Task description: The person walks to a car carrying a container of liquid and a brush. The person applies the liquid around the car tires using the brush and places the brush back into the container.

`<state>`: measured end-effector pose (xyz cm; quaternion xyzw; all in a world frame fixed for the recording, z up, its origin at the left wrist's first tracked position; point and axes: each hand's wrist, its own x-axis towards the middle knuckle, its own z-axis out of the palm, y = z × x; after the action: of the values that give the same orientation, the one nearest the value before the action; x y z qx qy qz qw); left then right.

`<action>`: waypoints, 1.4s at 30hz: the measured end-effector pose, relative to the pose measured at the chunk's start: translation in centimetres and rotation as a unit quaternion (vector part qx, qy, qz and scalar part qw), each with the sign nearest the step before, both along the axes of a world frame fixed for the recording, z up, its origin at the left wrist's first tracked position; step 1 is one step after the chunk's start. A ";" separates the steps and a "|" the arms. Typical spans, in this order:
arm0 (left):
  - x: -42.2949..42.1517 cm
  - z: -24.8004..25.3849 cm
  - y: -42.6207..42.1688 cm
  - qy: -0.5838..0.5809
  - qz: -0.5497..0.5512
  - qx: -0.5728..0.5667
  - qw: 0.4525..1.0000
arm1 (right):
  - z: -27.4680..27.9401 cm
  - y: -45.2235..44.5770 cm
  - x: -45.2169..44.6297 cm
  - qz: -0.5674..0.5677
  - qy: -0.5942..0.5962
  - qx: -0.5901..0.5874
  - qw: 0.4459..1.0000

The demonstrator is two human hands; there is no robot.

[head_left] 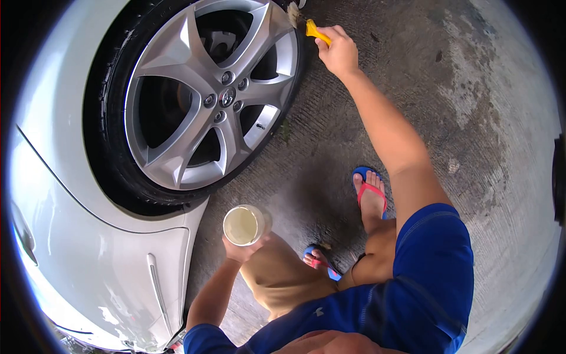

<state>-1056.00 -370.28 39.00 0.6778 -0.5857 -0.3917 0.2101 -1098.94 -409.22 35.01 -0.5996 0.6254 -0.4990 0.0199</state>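
Yellow-handled brush [320, 35], gripped by the right hand [340, 54] beside the tyre [117, 138] at its far right edge, apparently angled to bring the bristles close. Near, toward the left, the left hand [240, 251] clasps a cup [243, 225] mouth-up, presumably to retain any contents.

The hands [338, 52] hold a yellow-handled brush [318, 32] by the tire [115, 133] and a cup [243, 225].
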 end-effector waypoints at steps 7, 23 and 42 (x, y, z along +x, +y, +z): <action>-1.1 1.0 -0.9 -0.040 -0.021 0.028 0.999 | -7.0 4.0 3.2 0.052 0.087 0.317 0.943; -1.3 -2.0 -3.0 -0.177 -0.065 -0.268 0.945 | 12.2 10.1 2.2 0.431 -0.008 0.171 0.886; -2.2 -1.2 -3.1 -0.166 -0.051 -0.252 0.952 | 13.6 23.4 13.9 0.567 0.397 0.106 0.714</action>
<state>-1058.18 -373.39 37.75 0.6272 -0.7258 -0.1240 0.2538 -1085.02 -385.78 48.64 -0.9787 0.1672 -0.0402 0.1124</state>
